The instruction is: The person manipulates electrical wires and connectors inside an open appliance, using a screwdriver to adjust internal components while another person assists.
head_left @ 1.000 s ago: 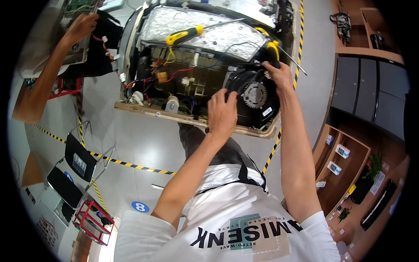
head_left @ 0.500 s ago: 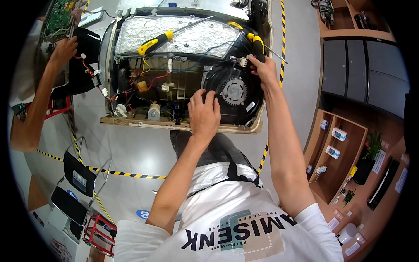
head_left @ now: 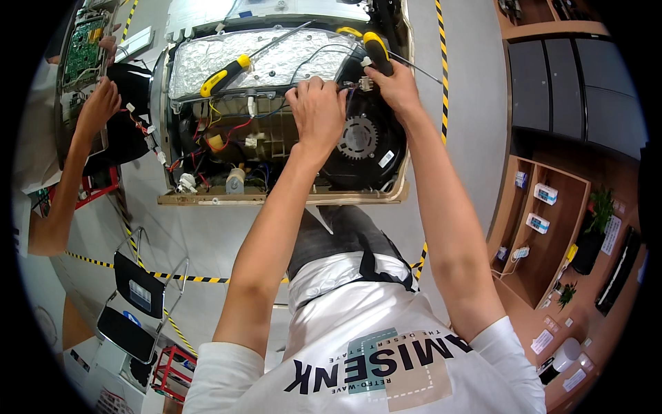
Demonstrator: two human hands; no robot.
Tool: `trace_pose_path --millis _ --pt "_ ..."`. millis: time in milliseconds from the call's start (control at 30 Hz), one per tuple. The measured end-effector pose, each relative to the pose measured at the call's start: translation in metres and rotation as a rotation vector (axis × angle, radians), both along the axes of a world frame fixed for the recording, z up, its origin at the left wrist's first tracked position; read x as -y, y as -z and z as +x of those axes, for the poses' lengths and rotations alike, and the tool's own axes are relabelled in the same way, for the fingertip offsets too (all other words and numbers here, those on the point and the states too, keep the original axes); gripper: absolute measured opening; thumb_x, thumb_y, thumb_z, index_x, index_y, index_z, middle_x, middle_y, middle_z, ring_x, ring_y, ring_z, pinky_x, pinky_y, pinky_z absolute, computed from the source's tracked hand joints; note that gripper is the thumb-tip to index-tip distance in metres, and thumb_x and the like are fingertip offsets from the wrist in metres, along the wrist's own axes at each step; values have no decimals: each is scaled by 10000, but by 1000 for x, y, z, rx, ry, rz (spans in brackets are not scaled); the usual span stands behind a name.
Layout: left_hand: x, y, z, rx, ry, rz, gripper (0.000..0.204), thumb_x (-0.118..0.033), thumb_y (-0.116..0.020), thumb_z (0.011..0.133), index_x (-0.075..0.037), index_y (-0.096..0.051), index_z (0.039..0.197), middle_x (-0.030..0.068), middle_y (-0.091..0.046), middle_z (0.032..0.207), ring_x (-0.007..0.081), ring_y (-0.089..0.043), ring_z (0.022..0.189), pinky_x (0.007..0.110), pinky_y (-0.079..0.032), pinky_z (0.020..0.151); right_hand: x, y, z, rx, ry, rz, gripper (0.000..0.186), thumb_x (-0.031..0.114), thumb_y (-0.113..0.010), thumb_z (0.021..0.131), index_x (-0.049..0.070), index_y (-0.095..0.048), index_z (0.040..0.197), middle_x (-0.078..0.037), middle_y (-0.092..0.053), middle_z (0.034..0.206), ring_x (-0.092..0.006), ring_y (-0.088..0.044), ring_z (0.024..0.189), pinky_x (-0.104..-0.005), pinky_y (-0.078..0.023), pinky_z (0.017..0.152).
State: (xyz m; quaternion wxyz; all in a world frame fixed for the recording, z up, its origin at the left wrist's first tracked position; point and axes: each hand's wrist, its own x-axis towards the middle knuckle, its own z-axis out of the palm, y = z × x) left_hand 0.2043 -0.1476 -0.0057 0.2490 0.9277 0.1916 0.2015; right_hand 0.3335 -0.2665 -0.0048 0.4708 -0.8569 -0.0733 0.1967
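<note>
A large appliance body (head_left: 283,199) with exposed parts lies before me. My left hand (head_left: 318,114) bends its fingers over the lower edge of the foil-covered panel (head_left: 200,62), next to a white connector (head_left: 365,83); its fingertips are hidden. My right hand (head_left: 398,86) is closed around a yellow-and-black handled tool (head_left: 377,52) above the round black fan housing (head_left: 358,136), its fingers close to that connector. The tool's lower end is hidden. One yellow-and-black screwdriver (head_left: 225,76) lies on the foil; another (head_left: 349,32) lies behind my right hand, its shaft pointing right.
Loose coloured wires and a small motor (head_left: 235,181) sit in the open lower bay. At the left, another person's hand (head_left: 102,103) works at a green circuit board (head_left: 84,52). Black chairs (head_left: 140,286) stand lower left; a wooden shelf (head_left: 552,265) stands right.
My left hand has moved up from the fan housing's left side to the foil panel's edge. My right hand has turned the tool's handle more upright beside the connector. The view has shifted slightly.
</note>
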Motion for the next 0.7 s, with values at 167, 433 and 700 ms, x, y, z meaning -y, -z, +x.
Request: trace_pose_path --millis 167,433,700 --pt "4 3 13 -65 -48 -71 178 -242 -680 846 -69 -720 840 92 -631 856 290 -561 909 429 -341 840 -2 -2 -14 -28 -8 -129 359 283 -726 801 23 -652 1038 -157 -689 880 -314 -662 853 -390 -488 761" --pt "-1 3 24 -138 -54 -153 206 -237 -677 828 -41 -730 796 125 -654 623 330 -632 694 455 -396 743 1 12 -11 41 -56 -171 473 331 -700 807 11 -592 1138 -230 -606 1062 -388 -587 1033 -446 -464 873" --pt "-51 -16 2 -152 100 -857 287 -238 -632 924 38 -678 988 88 -696 877 141 -606 787 294 -454 737 0 12 -9 -17 -67 -216 571 352 -692 823 41 -543 1278 -202 -552 1164 -374 -549 1116 -421 -445 945"
